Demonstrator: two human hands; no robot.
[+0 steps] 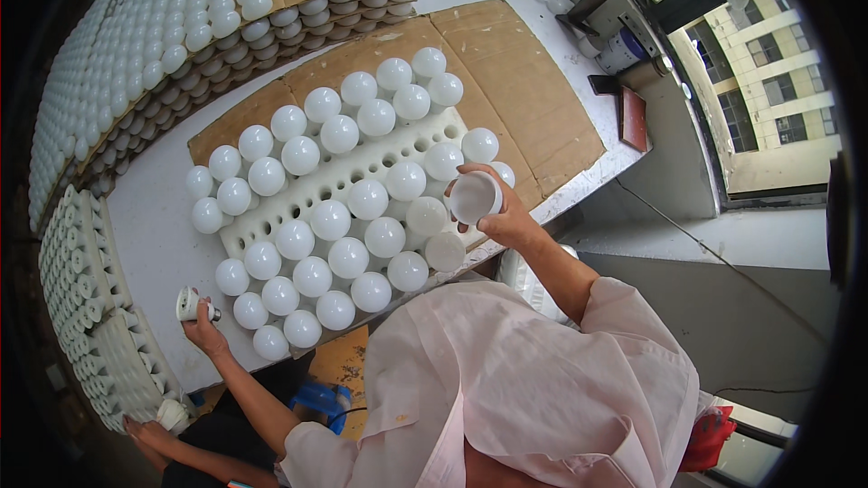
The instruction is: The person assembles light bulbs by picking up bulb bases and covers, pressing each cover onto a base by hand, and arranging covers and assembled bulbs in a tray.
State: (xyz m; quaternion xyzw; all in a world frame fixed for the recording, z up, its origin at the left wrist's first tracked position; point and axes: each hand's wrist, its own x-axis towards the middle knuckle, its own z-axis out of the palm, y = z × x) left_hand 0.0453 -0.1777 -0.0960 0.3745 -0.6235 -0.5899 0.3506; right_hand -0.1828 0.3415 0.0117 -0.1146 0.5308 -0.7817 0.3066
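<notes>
My right hand [508, 220] is closed round a white bulb cover [476, 198], whose open hollow end faces up. It hovers over the right end of a white foam tray [348, 183] with round holes. Rows of round white bulb covers [331, 219] stand on both sides of the tray's bare strip of holes. Off to the left, near the table's left edge, my left hand [206, 333] grips a white bulb base [188, 304] with a metal screw end. That base is apart from the tray.
Brown cardboard [515, 95] lies under the tray on the white table [149, 244]. Stacked layers of white bulbs [181, 27] rise at the back left. Racks of white bulb parts [81, 262] line the left side, where another person's hand [152, 436] reaches in. A tin [622, 52] stands by the window.
</notes>
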